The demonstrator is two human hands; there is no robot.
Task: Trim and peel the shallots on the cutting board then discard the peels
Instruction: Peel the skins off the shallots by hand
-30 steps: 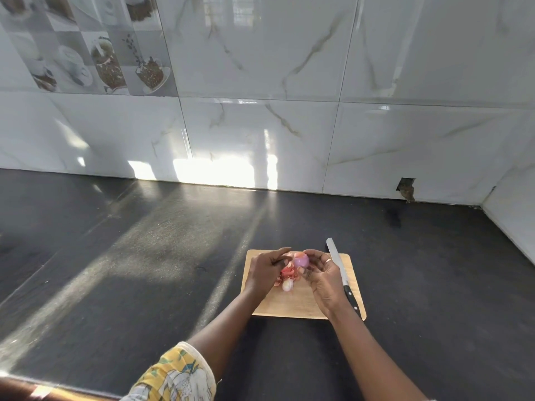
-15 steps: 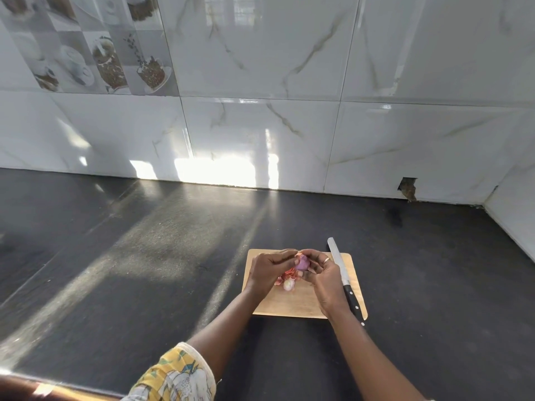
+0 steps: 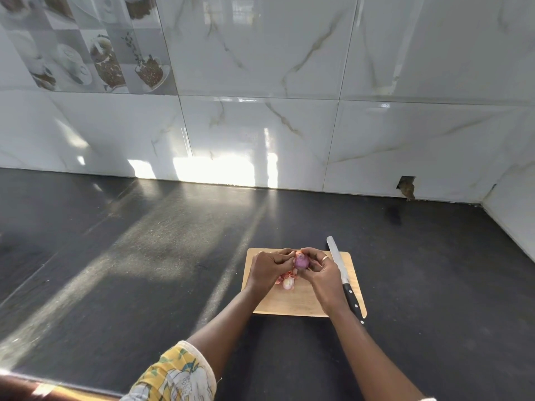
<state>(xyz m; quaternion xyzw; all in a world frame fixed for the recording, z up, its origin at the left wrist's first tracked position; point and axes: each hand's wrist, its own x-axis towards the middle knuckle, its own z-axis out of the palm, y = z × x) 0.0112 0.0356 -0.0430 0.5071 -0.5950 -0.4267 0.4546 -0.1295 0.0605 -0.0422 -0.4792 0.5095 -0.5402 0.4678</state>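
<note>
A purple shallot (image 3: 301, 261) is held above the wooden cutting board (image 3: 292, 305) between both hands. My left hand (image 3: 267, 269) pinches at its left side with curled fingers, and my right hand (image 3: 321, 272), wearing a ring, grips it from the right. Under the hands, a pale peeled shallot (image 3: 288, 283) lies on the board among reddish peels (image 3: 285, 276). A black-handled knife (image 3: 344, 280) lies along the board's right edge, blade pointing away from me.
The board sits on a dark countertop (image 3: 144, 256) that runs to a white marble-tiled wall (image 3: 260, 134). A side wall (image 3: 515, 221) closes the counter at the right. A small hole (image 3: 406, 188) shows in the tiles at the back right.
Both hands have closed in tighter around the purple shallot, and more of its purple surface faces me. The knife and the peeled shallot have not moved.
</note>
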